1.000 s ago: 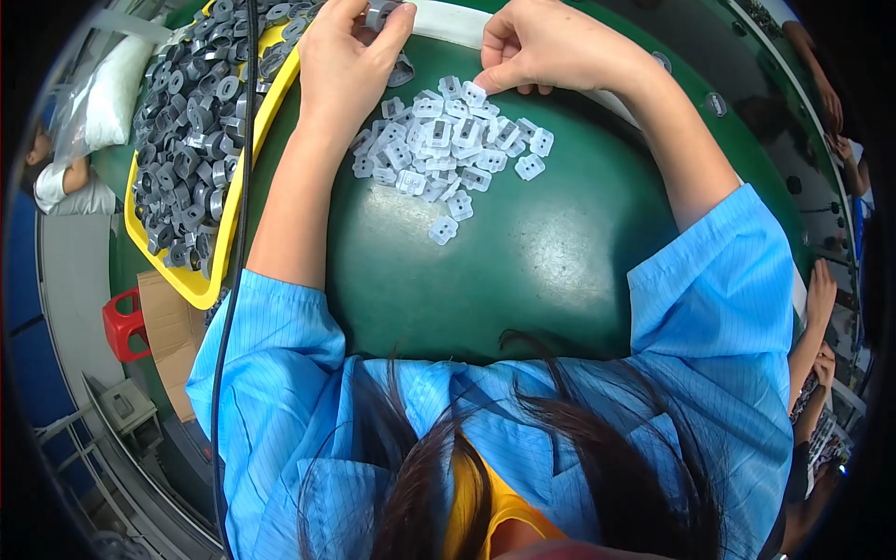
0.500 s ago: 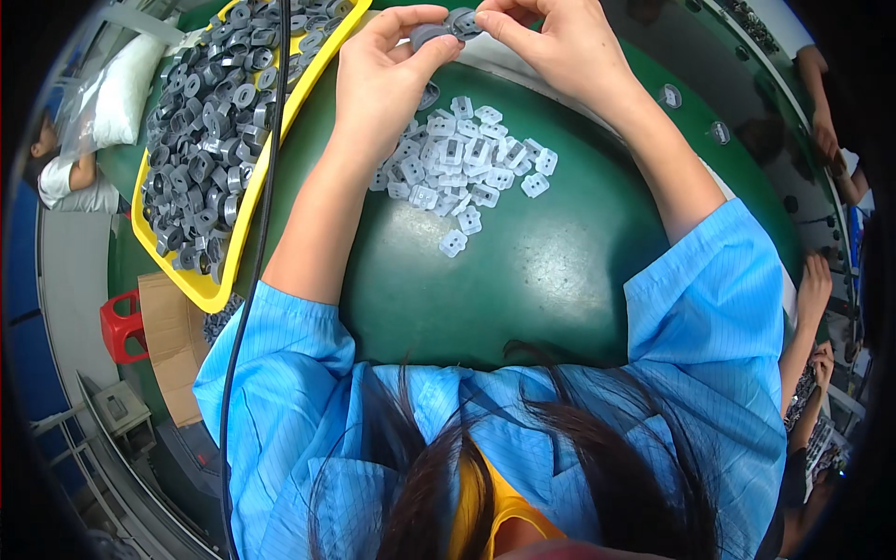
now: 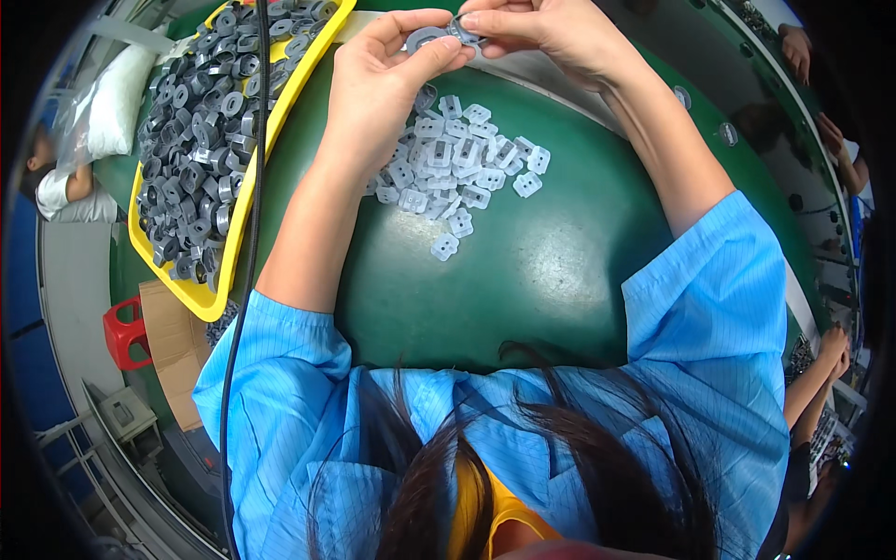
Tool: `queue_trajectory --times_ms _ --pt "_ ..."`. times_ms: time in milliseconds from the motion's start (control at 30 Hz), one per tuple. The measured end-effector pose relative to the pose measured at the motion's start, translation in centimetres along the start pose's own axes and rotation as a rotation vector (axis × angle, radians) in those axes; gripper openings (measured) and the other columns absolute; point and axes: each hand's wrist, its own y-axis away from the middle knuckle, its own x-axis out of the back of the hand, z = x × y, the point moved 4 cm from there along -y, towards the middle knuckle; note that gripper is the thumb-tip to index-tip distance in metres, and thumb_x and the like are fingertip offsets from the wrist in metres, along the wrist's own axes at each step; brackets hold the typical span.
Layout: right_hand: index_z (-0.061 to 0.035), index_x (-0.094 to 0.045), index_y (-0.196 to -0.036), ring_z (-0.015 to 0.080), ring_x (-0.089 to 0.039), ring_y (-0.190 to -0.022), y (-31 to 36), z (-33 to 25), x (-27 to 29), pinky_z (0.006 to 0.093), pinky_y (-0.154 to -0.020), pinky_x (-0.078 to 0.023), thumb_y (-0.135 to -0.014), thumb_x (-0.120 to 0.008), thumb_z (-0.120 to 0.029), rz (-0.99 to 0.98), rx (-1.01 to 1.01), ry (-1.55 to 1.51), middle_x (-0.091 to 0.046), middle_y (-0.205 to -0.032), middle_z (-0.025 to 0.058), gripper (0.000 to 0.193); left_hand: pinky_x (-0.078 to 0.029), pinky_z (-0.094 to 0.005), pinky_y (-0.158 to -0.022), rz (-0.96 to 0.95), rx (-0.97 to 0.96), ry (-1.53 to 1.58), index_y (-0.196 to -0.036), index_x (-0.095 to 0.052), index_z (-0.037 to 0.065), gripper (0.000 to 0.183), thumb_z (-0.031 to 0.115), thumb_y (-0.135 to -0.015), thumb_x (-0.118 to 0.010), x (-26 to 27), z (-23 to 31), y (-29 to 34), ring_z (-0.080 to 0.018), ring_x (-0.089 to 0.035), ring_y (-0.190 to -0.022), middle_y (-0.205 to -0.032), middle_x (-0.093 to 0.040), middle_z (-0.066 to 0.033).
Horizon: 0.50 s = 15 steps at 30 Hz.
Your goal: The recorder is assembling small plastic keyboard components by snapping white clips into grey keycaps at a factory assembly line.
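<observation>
Beyond the pile, my left hand (image 3: 378,79) is closed with thumb and fingers around a grey plastic ring (image 3: 426,38). My right hand (image 3: 560,37) pinches a second grey ring-shaped part (image 3: 461,31) close beside it, the two hands' fingertips nearly meeting. Fingers partly cover both parts, so I cannot tell whether they touch. Under my left hand a dark grey round part (image 3: 426,97) lies at the edge of a heap of small translucent plastic pieces (image 3: 457,154), which have holes in them. Several grey rings (image 3: 196,140) fill a yellow tray (image 3: 202,302) on the left.
A black cable (image 3: 246,299) hangs across the tray side. Clear round parts (image 3: 728,134) rest on the dark green surface beyond my right arm. Left are a cardboard box (image 3: 173,331), a red stool (image 3: 125,336) and a white bag (image 3: 119,103). Co-workers' hands (image 3: 833,353) show at right.
My right fingers have shifted slightly left and down against the second grey part. The ring in my left hand has turned to show its opening. Co-workers' hands at the right have moved.
</observation>
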Motion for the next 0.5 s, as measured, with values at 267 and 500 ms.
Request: queue_trajectory --times_ms 267,500 --pt "0.005 -0.066 -0.101 0.0111 -0.066 -0.075 1.4 -2.7 -1.4 0.0242 -0.071 -0.054 -0.081 -0.069 -0.006 0.112 0.146 0.479 -0.071 -0.086 0.0112 0.023 -0.053 -0.0271 -0.087 0.02 0.044 0.079 -0.117 -0.058 -0.003 0.03 0.008 -0.09 -0.066 1.5 -1.0 -0.6 -0.0172 -0.068 -0.092 -0.103 -0.068 -0.0123" --pt "-0.0029 -0.056 -0.082 0.0288 -0.057 -0.069 3.6 -4.8 -5.6 0.0356 -0.063 -0.048 -0.067 -0.063 -0.001 0.192 1.045 0.888 -0.056 -0.075 0.0122 0.017 -0.048 -0.0313 -0.092 -0.091 0.101 0.493 -0.12 -0.054 -0.001 0.026 0.013 -0.099 -0.051 -0.3 -0.2 -0.5 -0.0184 -0.061 -0.104 -0.112 -0.063 -0.0097"
